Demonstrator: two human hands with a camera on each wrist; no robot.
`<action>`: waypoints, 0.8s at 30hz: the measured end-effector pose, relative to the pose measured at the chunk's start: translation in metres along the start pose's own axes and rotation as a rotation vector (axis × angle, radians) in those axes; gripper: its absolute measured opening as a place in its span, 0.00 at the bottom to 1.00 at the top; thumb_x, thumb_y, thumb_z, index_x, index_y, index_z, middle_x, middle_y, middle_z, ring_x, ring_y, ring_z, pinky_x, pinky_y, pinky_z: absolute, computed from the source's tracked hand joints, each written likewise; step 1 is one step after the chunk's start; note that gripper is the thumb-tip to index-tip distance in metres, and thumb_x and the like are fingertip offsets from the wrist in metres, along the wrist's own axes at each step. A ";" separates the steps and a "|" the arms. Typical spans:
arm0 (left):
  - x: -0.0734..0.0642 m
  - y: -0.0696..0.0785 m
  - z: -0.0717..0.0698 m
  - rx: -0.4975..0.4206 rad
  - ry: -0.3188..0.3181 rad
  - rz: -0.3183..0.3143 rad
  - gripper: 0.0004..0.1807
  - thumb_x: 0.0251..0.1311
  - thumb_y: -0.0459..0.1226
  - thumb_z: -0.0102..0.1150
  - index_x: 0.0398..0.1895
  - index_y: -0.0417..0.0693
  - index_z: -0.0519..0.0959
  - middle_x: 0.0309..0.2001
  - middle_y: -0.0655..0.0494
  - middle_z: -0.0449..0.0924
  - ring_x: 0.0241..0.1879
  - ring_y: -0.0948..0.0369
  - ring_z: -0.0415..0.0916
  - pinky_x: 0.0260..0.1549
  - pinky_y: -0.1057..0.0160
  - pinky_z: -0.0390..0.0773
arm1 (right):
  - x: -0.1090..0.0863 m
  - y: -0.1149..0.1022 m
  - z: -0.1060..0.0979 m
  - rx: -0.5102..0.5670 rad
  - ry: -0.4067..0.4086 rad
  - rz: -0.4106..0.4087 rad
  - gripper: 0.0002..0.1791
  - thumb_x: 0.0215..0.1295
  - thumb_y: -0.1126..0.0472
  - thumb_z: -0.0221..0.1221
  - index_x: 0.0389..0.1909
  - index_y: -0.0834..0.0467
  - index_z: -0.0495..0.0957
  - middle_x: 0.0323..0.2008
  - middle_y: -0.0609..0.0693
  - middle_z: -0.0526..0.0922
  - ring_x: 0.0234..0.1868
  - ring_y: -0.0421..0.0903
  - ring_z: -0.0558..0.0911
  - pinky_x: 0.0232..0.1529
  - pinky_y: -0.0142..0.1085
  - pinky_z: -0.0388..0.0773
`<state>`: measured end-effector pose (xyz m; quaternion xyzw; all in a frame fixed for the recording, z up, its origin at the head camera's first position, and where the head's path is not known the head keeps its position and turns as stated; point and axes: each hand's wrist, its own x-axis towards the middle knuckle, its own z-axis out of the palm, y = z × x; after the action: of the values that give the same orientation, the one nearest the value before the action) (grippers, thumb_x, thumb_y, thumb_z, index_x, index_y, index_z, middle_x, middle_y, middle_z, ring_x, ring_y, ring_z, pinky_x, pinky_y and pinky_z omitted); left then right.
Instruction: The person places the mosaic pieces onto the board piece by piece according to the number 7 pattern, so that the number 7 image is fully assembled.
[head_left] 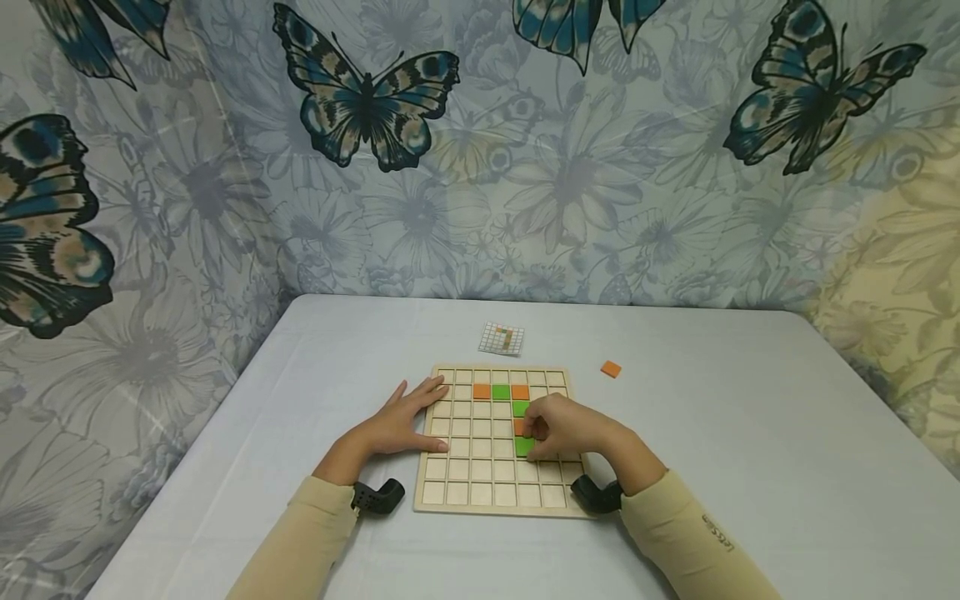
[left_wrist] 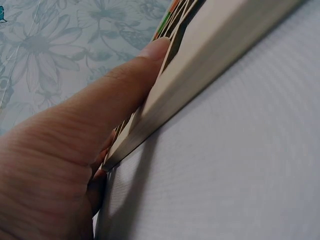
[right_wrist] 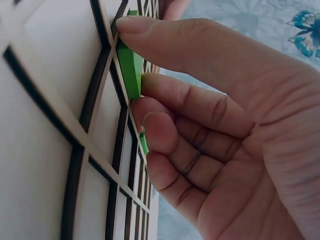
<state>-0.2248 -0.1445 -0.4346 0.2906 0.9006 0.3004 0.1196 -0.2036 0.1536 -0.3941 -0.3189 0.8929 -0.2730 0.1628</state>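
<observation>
A square wooden grid board (head_left: 480, 472) lies on the white table. Its left edge is under my left hand (head_left: 393, 423), whose fingers and thumb are spread; the thumb (left_wrist: 125, 82) presses on the rim in the left wrist view. My right hand (head_left: 570, 427) pinches a green tile (right_wrist: 131, 72) between thumb and forefinger at a cell of the board, the other fingers curled. That tile is the lowest of a column below an orange tile (head_left: 518, 427) and another green tile (head_left: 519, 408). Orange, green (head_left: 501, 392) and orange tiles form a row above.
A loose orange tile (head_left: 611, 369) lies on the table beyond the board's right corner. Behind the board is a small card (head_left: 501, 339) printed with a grid and a coloured pattern. A butterfly-patterned cloth (head_left: 480, 208) hangs behind the table (head_left: 750, 433).
</observation>
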 end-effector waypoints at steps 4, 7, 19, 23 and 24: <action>0.000 0.000 0.000 -0.006 -0.001 -0.004 0.53 0.45 0.56 0.68 0.72 0.48 0.54 0.75 0.54 0.43 0.75 0.53 0.37 0.71 0.46 0.26 | 0.000 0.000 0.000 -0.003 0.002 0.002 0.11 0.46 0.63 0.71 0.28 0.58 0.78 0.25 0.45 0.76 0.26 0.37 0.71 0.27 0.26 0.72; 0.000 0.000 0.000 -0.010 0.001 -0.009 0.53 0.45 0.56 0.68 0.72 0.48 0.54 0.75 0.55 0.42 0.75 0.53 0.37 0.71 0.46 0.26 | 0.000 -0.001 0.000 -0.006 0.003 0.001 0.11 0.46 0.62 0.71 0.28 0.58 0.79 0.25 0.46 0.77 0.26 0.37 0.71 0.27 0.26 0.73; 0.000 0.000 0.000 -0.006 0.007 -0.004 0.53 0.45 0.56 0.68 0.72 0.47 0.55 0.75 0.52 0.43 0.74 0.51 0.38 0.71 0.46 0.27 | -0.006 0.012 -0.014 0.045 0.063 -0.053 0.10 0.50 0.59 0.69 0.32 0.59 0.82 0.32 0.49 0.81 0.31 0.37 0.77 0.32 0.28 0.79; 0.001 -0.001 0.000 -0.001 0.007 -0.001 0.53 0.45 0.56 0.68 0.72 0.46 0.55 0.75 0.52 0.43 0.74 0.51 0.38 0.71 0.45 0.27 | -0.008 0.024 -0.021 0.069 0.119 -0.024 0.14 0.51 0.57 0.69 0.37 0.61 0.82 0.36 0.51 0.81 0.33 0.40 0.77 0.33 0.29 0.78; 0.001 -0.001 0.001 -0.001 0.008 -0.001 0.53 0.45 0.56 0.68 0.72 0.46 0.55 0.75 0.52 0.44 0.74 0.50 0.38 0.71 0.45 0.27 | -0.008 0.027 -0.022 0.074 0.139 -0.016 0.15 0.51 0.57 0.69 0.38 0.61 0.82 0.36 0.51 0.81 0.34 0.41 0.77 0.33 0.30 0.78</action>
<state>-0.2255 -0.1442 -0.4355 0.2891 0.9010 0.3017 0.1162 -0.2209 0.1853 -0.3913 -0.2999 0.8888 -0.3286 0.1100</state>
